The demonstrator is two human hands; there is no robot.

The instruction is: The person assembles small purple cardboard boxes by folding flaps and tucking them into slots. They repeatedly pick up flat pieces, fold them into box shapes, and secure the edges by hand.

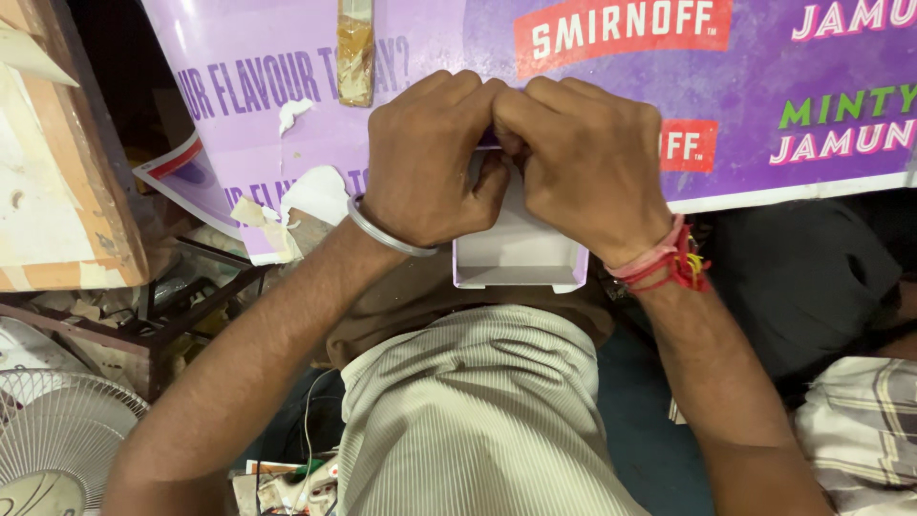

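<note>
- We work over a large purple printed sheet (592,105), glossy, its white backing torn in patches at the left; pulled hard, it could tear further.
- The small white box (521,250), open-topped, stiff card with a purple rim, lies at the sheet's near edge, between our wrists.
- Our left hand (430,162) and right hand (583,158) press knuckle to knuckle, fingers curled, pinching its far wall; squeezing unevenly might crease it.

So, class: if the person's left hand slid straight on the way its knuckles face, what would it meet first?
The left hand would meet the right hand at once: their knuckles already press together above the small white box, on the purple printed sheet.
</note>
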